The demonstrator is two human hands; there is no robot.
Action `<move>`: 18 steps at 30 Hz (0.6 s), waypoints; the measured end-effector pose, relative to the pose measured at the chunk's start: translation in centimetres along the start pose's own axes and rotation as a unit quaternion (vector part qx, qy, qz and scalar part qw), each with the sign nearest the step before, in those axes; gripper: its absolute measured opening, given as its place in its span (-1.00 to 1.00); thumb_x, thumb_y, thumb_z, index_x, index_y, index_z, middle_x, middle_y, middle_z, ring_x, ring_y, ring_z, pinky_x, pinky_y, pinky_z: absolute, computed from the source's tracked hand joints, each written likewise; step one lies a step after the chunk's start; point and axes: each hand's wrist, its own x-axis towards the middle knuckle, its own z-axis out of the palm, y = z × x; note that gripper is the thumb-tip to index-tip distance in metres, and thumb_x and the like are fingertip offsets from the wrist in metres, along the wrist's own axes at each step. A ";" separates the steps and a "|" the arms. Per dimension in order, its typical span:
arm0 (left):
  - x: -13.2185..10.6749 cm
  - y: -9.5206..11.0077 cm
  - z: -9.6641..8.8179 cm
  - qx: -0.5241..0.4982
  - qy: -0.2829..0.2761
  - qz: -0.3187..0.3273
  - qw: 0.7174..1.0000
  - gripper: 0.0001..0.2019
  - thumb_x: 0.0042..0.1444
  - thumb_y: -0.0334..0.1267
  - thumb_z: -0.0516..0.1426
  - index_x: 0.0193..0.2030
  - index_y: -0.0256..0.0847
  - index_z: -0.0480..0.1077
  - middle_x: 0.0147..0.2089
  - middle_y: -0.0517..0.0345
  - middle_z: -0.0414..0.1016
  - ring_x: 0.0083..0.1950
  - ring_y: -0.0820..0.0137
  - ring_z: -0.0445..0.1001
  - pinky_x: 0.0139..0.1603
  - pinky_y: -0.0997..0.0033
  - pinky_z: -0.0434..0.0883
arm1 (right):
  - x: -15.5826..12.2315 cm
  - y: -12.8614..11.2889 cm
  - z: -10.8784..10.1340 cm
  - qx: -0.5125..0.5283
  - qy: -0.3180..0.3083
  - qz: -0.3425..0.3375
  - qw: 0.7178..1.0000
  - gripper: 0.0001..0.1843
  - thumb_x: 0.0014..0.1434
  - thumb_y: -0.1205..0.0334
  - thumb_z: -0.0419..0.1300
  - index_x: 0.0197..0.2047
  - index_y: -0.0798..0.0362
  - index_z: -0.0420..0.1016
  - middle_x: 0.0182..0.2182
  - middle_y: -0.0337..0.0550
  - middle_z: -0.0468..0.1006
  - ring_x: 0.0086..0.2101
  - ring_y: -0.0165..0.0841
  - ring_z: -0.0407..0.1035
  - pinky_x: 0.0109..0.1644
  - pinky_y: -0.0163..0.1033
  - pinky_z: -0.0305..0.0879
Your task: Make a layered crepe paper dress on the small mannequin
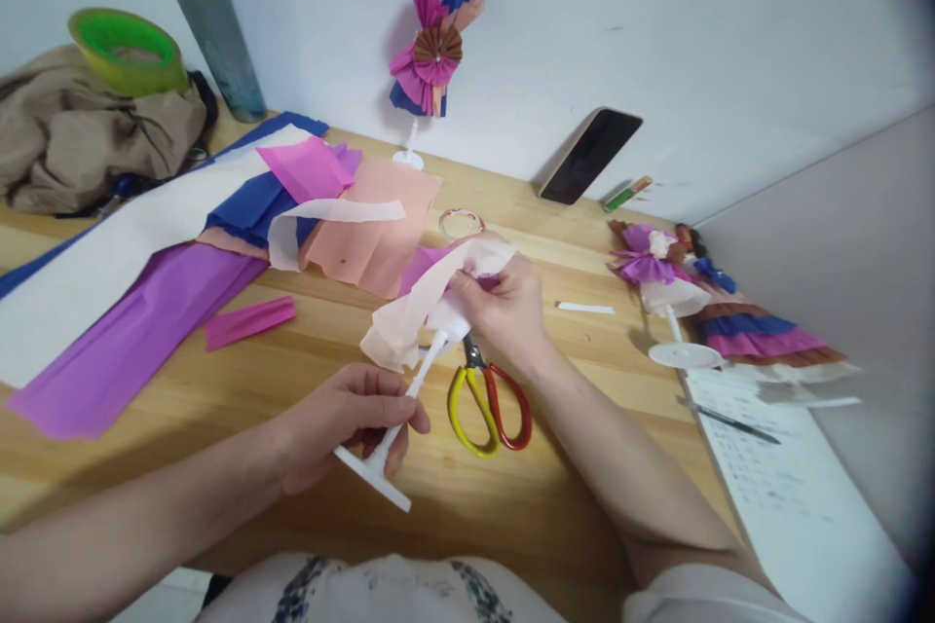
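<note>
My left hand [365,414] grips the stem of a white plastic stand [420,375] near its round base, holding it tilted above the table. At the stand's upper end, my right hand [504,307] pinches a strip of white crepe paper [420,297] against it. The strip's loose end hangs down to the left, and some purple crepe paper [424,265] shows behind it. Scissors [488,399] with one yellow and one red handle lie on the table just below my right hand; their blades are partly hidden.
Crepe paper sheets [146,224] in several colours spread over the left. A paper-decorated stand [438,49] stands by the wall, and others [672,292] are at the right. A phone [591,156], green tape roll [128,49], bottle [211,19], written sheet [789,467] and pen [737,423] lie around.
</note>
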 end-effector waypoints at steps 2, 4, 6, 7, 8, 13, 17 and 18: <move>0.0 -0.1 -0.2 0.001 -0.009 0.000 1.000 -0.67 -0.07 0.00 0.30 -0.44 -0.29 0.51 -0.70 0.18 0.40 -0.73 0.63 0.12 -0.68 0.57 -0.08 | 0.0 0.0 0.0 0.000 -0.007 -0.003 1.000 -0.96 0.09 0.29 0.22 -0.33 0.01 0.51 -0.24 -0.10 0.52 -0.21 -0.25 0.42 -0.25 -0.15 0.37; 0.0 -0.3 -0.5 -0.004 -0.011 0.001 1.000 -0.67 -0.05 0.00 0.29 -0.42 -0.29 0.52 -0.69 0.18 0.40 -0.72 0.62 0.12 -0.67 0.57 -0.06 | 0.0 -0.2 -0.3 -0.001 -0.015 -0.014 1.000 -0.94 0.11 0.29 0.21 -0.32 -0.01 0.52 -0.24 -0.12 0.53 -0.21 -0.25 0.43 -0.19 -0.11 0.38; 0.2 -0.5 -0.7 -0.009 0.002 0.000 1.000 -0.66 -0.04 0.01 0.28 -0.40 -0.30 0.52 -0.68 0.19 0.40 -0.69 0.61 0.16 -0.65 0.56 -0.05 | 0.0 -0.5 -0.7 0.001 -0.015 -0.041 0.999 -0.93 0.12 0.30 0.22 -0.32 -0.03 0.53 -0.25 -0.15 0.55 -0.20 -0.26 0.43 -0.12 -0.09 0.38; 0.3 -0.5 -0.7 -0.009 0.013 0.001 1.000 -0.66 -0.04 0.01 0.29 -0.39 -0.30 0.52 -0.67 0.20 0.39 -0.67 0.60 0.17 -0.64 0.57 -0.03 | 0.0 -0.7 -1.0 0.001 -0.017 -0.057 0.998 -0.93 0.12 0.29 0.22 -0.33 -0.04 0.54 -0.25 -0.16 0.56 -0.20 -0.27 0.44 -0.09 -0.08 0.37; 0.3 -0.6 -0.7 -0.007 0.025 0.003 1.000 -0.65 -0.06 0.02 0.29 -0.38 -0.30 0.51 -0.66 0.21 0.39 -0.66 0.60 0.18 -0.63 0.57 -0.02 | 0.0 -0.9 -1.3 0.003 -0.024 -0.075 0.997 -0.95 0.13 0.27 0.24 -0.33 -0.05 0.55 -0.25 -0.17 0.57 -0.20 -0.27 0.44 -0.08 -0.08 0.37; 0.6 -1.1 -0.5 0.031 0.040 0.009 0.999 -0.59 -0.10 0.09 0.29 -0.36 -0.29 0.47 -0.64 0.25 0.38 -0.64 0.59 0.14 -0.59 0.55 0.00 | 0.3 -1.1 -3.0 0.026 -0.160 -0.130 0.978 -0.86 0.13 0.09 0.30 -0.32 -0.04 0.57 -0.23 -0.09 0.58 -0.17 -0.22 0.46 -0.06 -0.04 0.36; 1.0 -1.6 -0.6 0.052 0.037 0.028 0.998 -0.58 -0.08 0.11 0.26 -0.35 -0.27 0.44 -0.64 0.28 0.37 -0.65 0.59 0.09 -0.59 0.54 -0.03 | 0.2 -0.1 -3.8 0.051 -0.170 -0.159 0.971 -0.88 0.13 0.13 0.32 -0.30 -0.01 0.57 -0.25 -0.06 0.57 -0.19 -0.22 0.46 -0.08 -0.05 0.37; 1.1 -1.7 -0.7 0.053 0.036 0.033 0.997 -0.59 -0.06 0.10 0.25 -0.35 -0.27 0.44 -0.63 0.28 0.37 -0.65 0.60 0.08 -0.59 0.54 -0.03 | 0.0 0.2 -3.9 0.058 -0.165 -0.169 0.970 -0.88 0.14 0.14 0.31 -0.27 -0.02 0.57 -0.24 -0.06 0.57 -0.19 -0.23 0.47 -0.10 -0.06 0.38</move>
